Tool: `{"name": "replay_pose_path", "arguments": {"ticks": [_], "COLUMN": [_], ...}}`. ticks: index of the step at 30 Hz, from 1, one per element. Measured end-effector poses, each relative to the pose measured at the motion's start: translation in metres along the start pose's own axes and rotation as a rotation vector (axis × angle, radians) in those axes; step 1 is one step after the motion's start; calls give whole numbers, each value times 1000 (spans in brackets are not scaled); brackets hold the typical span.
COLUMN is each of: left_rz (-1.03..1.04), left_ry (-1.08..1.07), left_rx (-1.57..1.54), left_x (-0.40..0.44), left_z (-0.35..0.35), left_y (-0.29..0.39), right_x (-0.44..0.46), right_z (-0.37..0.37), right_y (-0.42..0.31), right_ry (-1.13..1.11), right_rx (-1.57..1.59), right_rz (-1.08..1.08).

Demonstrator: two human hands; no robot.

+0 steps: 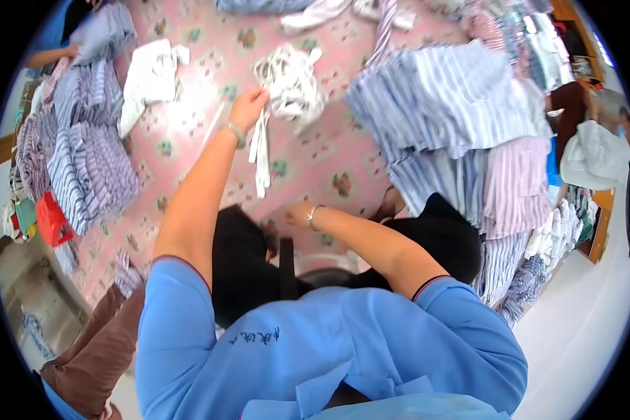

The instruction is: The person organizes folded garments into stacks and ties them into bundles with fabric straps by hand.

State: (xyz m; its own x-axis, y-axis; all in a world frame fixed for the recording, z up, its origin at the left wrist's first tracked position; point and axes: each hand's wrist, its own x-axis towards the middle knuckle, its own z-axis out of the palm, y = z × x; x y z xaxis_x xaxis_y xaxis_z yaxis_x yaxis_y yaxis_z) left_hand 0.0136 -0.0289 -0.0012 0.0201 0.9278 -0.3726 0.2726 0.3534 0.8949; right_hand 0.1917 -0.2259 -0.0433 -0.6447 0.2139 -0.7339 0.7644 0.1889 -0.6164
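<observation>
My left hand (248, 106) is stretched forward over the table, fingers closed on a white cloth strip (260, 157) that hangs down toward me. Just beyond it lies a tangled heap of white cloth strips (292, 82), touching or very close to my fingers. Lower down, near the table edge in front of my body, is my right hand (299, 213), a bracelet on its wrist. Its fingers are smeared by motion, so whether they hold anything is unclear.
A pink flowered tablecloth (189, 115) covers the table. Blue-striped folded garments (455, 98) are stacked at right, more striped stacks (91, 154) at left. A white garment (147, 77) lies near the left stacks. Other people (94, 336) stand at both sides.
</observation>
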Motion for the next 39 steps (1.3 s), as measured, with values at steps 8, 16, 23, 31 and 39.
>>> {"name": "replay_pose_path", "arguments": {"ticks": [8, 16, 23, 31, 39], "left_rz": [-76, 433, 757, 953, 549], "left_ry": [-5, 373, -242, 212, -45], "left_rx": [-328, -181, 211, 344, 868], "left_x": [-58, -119, -233, -290, -314], "left_z": [-15, -36, -37, -110, -131], "left_y": [76, 134, 206, 262, 246], "right_x": [-65, -75, -141, -262, -445], "right_z": [-125, -137, -157, -158, -99], "right_y": [-31, -55, -110, -49, 42], "right_ry": [919, 1184, 1374, 1191, 1324], "right_rx": [515, 397, -97, 639, 951], "right_rz": [-71, -283, -746, -452, -497]}}
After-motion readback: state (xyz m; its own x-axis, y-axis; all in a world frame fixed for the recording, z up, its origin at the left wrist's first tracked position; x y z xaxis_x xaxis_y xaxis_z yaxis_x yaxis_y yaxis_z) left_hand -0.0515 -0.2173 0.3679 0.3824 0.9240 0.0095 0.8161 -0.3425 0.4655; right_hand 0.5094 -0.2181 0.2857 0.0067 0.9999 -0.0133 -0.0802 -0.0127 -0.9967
